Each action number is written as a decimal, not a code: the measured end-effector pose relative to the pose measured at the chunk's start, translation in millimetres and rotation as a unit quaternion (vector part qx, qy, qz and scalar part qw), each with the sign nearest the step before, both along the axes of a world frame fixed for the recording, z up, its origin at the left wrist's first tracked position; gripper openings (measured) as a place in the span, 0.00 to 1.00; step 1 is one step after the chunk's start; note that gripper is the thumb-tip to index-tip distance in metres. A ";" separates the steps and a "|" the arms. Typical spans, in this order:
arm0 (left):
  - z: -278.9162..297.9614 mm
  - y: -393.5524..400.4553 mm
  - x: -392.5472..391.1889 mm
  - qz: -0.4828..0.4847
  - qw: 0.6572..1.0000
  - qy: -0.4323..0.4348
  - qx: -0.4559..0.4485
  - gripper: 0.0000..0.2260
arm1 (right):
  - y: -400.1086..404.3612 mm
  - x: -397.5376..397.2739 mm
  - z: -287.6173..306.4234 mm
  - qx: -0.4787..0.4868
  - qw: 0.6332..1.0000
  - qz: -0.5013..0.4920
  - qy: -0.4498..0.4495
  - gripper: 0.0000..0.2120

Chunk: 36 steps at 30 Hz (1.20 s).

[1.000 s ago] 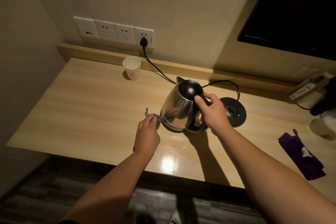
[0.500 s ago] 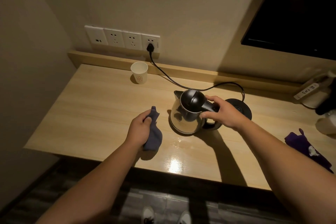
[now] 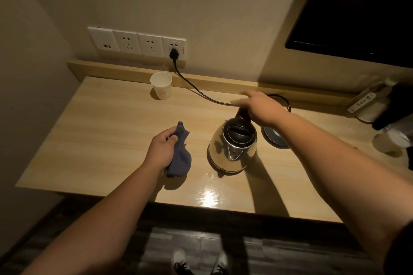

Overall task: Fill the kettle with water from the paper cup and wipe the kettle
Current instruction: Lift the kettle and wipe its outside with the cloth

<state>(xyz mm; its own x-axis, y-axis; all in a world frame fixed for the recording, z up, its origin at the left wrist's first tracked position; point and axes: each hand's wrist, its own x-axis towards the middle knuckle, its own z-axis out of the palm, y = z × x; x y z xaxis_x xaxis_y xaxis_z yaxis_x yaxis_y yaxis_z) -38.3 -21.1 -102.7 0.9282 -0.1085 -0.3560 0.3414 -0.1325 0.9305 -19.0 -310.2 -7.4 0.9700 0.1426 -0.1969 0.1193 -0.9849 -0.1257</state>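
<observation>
A steel kettle [image 3: 232, 152] with a black lid stands on the wooden table [image 3: 107, 131], its spout turned toward me. My right hand [image 3: 261, 107] hovers just behind and above the kettle's black handle, fingers stretched out to the left and blurred, gripping nothing. My left hand [image 3: 162, 149] holds a bunched blue cloth [image 3: 180, 161] to the left of the kettle, apart from it. A white paper cup [image 3: 161, 88] stands upright at the back of the table near the wall; its inside is not visible.
The kettle's black base [image 3: 276, 139] lies right of the kettle, and its cord [image 3: 196, 89] runs across the table to a wall socket [image 3: 173, 50]. White and dark objects [image 3: 388, 138] crowd the far right. A dark screen [image 3: 357, 11] hangs on the wall.
The kettle has been turned so its spout faces me, and it now stands on the table. My right hand has let go of the handle and opened. My left hand drew the cloth away.
</observation>
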 end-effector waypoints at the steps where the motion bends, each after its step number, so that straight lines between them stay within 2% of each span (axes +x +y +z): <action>1: -0.6 0.1 0.6 0.004 1.000 0.002 -0.005 0.15 | 1.9 -2.7 -2.8 0.070 0.995 -0.068 -0.036 0.27; 3: -0.7 -0.7 0.9 0.010 1.000 0.005 -0.009 0.15 | 8.2 -7.5 -7.0 0.198 0.953 -0.218 -0.074 0.23; 5: -2.3 -2.9 1.6 0.009 1.000 0.007 -0.008 0.14 | 18.1 -11.3 -10.5 0.267 0.910 -0.316 -0.028 0.29; 7: -2.3 -7.7 0.9 0.007 1.000 0.012 -0.004 0.14 | 29.8 -12.3 -13.0 0.314 0.878 -0.359 0.036 0.35; 10: -0.5 -18.7 -2.4 -0.001 1.000 0.008 0.003 0.14 | 42.1 -8.1 -14.9 0.339 0.853 -0.392 0.064 0.38; 16: 2.6 -41.6 -9.6 -0.053 0.997 -0.026 0.047 0.15 | 41.8 6.2 -12.0 0.314 0.851 -0.409 0.097 0.33; 24: 5.3 -53.9 -14.8 -0.078 0.993 -0.039 0.076 0.14 | 43.9 14.1 -11.6 0.282 0.870 -0.394 0.086 0.17; 28: 5.1 -53.3 -13.2 -0.071 0.994 -0.030 0.075 0.15 | 32.5 4.1 -10.1 0.301 0.883 -0.349 0.083 0.22; 34: 13.6 -59.7 -10.9 -0.077 0.994 -0.040 0.059 0.15 | -2.2 -16.5 -5.5 0.386 0.856 -0.336 0.077 0.22; 36: 17.7 -64.4 -10.9 -0.086 0.992 -0.059 0.068 0.15 | -8.9 -20.5 -6.5 0.394 0.857 -0.322 0.084 0.23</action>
